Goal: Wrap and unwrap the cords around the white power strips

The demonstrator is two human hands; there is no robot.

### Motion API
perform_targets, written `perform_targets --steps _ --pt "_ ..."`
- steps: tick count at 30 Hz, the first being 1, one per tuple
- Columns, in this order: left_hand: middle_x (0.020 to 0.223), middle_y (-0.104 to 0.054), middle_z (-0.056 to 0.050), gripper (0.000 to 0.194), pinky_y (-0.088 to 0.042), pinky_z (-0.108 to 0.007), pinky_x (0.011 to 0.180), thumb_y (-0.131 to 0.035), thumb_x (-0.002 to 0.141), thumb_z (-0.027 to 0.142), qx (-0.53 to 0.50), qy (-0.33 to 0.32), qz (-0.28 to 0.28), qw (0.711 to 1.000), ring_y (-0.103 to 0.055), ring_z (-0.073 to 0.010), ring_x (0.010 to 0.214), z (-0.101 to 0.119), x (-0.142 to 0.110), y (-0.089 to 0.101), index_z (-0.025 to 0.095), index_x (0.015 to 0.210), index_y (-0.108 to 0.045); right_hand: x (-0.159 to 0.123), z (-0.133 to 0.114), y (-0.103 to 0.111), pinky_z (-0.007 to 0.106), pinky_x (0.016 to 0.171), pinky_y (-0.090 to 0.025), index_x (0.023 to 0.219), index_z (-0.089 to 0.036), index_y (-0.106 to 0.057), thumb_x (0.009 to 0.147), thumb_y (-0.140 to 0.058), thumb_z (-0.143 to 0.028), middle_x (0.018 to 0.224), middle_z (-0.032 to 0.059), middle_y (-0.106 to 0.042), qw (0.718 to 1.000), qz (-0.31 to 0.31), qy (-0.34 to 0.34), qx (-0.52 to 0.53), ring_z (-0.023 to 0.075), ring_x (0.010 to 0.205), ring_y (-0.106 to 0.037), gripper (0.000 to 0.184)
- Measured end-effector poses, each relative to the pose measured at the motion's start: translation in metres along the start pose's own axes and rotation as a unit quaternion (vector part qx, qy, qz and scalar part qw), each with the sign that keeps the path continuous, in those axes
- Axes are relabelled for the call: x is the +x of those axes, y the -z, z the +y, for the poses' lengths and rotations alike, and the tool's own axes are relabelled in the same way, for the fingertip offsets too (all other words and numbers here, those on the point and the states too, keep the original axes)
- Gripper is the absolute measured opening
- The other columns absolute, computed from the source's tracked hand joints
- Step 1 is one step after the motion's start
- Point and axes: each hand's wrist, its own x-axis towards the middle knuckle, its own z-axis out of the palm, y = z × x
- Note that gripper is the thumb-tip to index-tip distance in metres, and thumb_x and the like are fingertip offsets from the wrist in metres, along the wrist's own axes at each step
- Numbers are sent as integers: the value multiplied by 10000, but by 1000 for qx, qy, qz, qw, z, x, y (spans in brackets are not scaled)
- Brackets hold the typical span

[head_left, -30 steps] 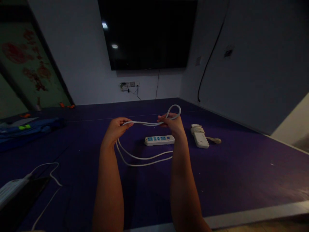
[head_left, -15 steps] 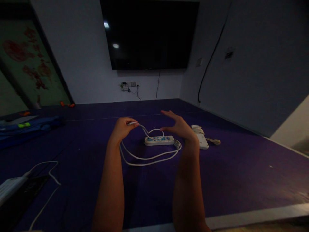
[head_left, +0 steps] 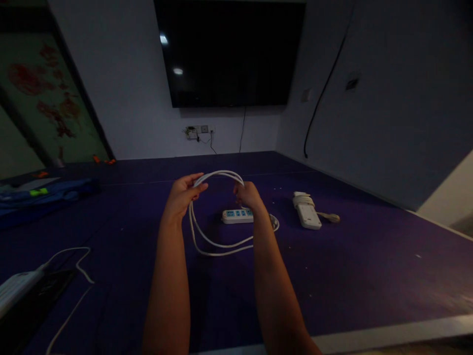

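Observation:
My left hand [head_left: 184, 194] pinches the doubled white power cord [head_left: 220, 173], which arches up and across to my right hand [head_left: 247, 193]. The fingers of my right hand are closed round the other end of that arch. Below, the same cord hangs in a wide loop that rests on the purple surface [head_left: 221, 286]. Behind the loop lies a white power strip [head_left: 237, 215] with blue sockets, its right end hidden by my right forearm. A second white power strip [head_left: 309, 215], wrapped in its own cord, lies to the right with its plug end sticking out.
At the lower left a white power strip [head_left: 18, 286] with a thin cable lies by a dark flat object [head_left: 40, 305]. Dark blue cloth [head_left: 55, 195] lies at the left. A television [head_left: 232, 54] hangs on the far wall above outlets [head_left: 199, 130].
My right hand has moved left and closed on the cord; it was open before. The cord between my hands has risen into an arch.

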Motion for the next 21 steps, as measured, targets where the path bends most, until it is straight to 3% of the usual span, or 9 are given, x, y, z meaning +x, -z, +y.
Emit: perform_targets --steps 4,7,9,12,14,17,21 --pt "620 -601 18 425 -419 -207 543 -765 537 148 57 74 -79 992 -540 -81 553 -12 1 3 120 937 -627 -2 -7 -2 225 361 -401 547 -208 -413 763 -496 -594 319 -113 -247 966 6 -52 253 50 267 -233 450" --pt "601 -617 -8 263 -427 -221 561 -726 622 212 97 128 -134 978 -580 -110 576 -22 1 1 119 843 -618 -5 -10 4 208 339 -401 575 -208 -416 740 -518 -631 319 -128 -222 938 19 -58 341 37 262 -196 466" --pt "549 -596 -13 192 -401 -218 508 -672 701 292 99 164 -136 972 -567 -114 521 -29 2 -4 124 752 -594 -6 -11 10 200 337 -404 584 -206 -417 764 -505 -619 318 -127 -224 929 29 -71 363 34 260 -197 459" --pt "422 -450 57 260 -375 -218 453 -616 757 372 10 178 -63 982 -437 -70 375 -35 7 -17 147 658 -532 -8 -11 19 201 343 -421 606 -199 -438 803 -488 -579 319 -127 -227 929 31 -110 352 35 259 -210 432" --pt "386 -330 103 295 -336 -200 416 -629 747 400 -77 125 24 989 -306 -34 325 -36 12 -25 157 636 -505 -10 -11 23 215 359 -448 643 -190 -468 812 -507 -544 325 -130 -235 936 22 -135 324 36 263 -224 394" --pt "384 -266 119 329 -256 -179 375 -654 711 449 -172 19 135 976 -221 -20 328 -35 17 -34 155 649 -520 -13 -10 20 238 404 -485 712 -166 -510 832 -529 -468 344 -124 -279 945 -8 -157 287 38 278 -268 325" --pt "384 -265 118 378 -221 -178 361 -683 655 497 -240 -69 201 947 -213 -20 333 -33 19 -38 153 642 -528 -18 -8 1 282 458 -507 793 -133 -555 893 -398 -478 417 -47 -455 937 -104 -204 264 76 334 -417 392"
